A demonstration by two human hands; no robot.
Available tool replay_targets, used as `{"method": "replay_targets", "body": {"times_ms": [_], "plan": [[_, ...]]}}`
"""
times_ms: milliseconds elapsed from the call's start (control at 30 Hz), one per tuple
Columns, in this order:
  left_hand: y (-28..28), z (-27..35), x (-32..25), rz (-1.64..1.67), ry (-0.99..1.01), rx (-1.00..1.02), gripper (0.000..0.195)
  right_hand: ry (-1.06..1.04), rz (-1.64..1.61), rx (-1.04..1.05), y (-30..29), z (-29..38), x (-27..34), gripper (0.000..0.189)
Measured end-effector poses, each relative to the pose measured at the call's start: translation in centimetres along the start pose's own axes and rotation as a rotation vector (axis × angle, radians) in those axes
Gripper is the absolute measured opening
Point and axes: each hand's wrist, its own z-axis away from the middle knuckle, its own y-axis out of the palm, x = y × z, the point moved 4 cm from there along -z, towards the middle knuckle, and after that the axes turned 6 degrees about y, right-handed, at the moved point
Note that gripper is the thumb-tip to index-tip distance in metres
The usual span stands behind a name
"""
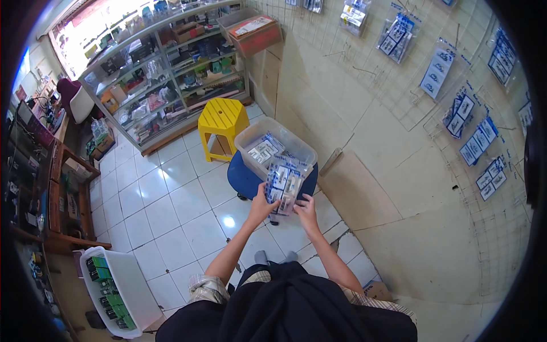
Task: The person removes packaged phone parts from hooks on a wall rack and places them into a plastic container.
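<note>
A clear plastic bag [292, 184] with handwriting along its top holds small parts on blue-and-white printed cards. My left hand [261, 208] grips its lower left side, the thumb lying over the front. At the lower right edge, my right hand [308, 213] has its fingers curled against the plastic. The bag overlaps the near side of a translucent plastic bin [308, 150], hiding part of its rim. Inside the bin lie more bagged cards [266, 148]. A blue round-edged seat [241, 177] carries the bin.
A yellow plastic stool [223, 115] stands beside the bin, before a glass display case [171, 77]. Several bagged cards [436, 72] hang from a wire grid on the right wall. At lower left is a white tub [132, 286] of green boxes. A person [70, 92] sits far left.
</note>
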Motion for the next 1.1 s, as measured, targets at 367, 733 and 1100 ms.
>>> {"method": "replay_targets", "body": {"times_ms": [367, 733, 1100], "plan": [[-0.3, -12.4, -0.8, -0.14, 0.068, 0.119, 0.067, -0.011, -0.152, -0.051, 2.7, -9.0, 4.5, 0.042], [5.5, -19.0, 9.9, -0.303, -0.038, 0.551, 0.079, 0.354, -0.127, -0.335, 4.6, -15.8, 0.9, 0.045], [10.2, -18.4, 16.6, -0.469, -0.062, 0.927, 0.075, 0.559, 0.136, -0.602, 5.0, -19.1, -9.0, 0.053]]}}
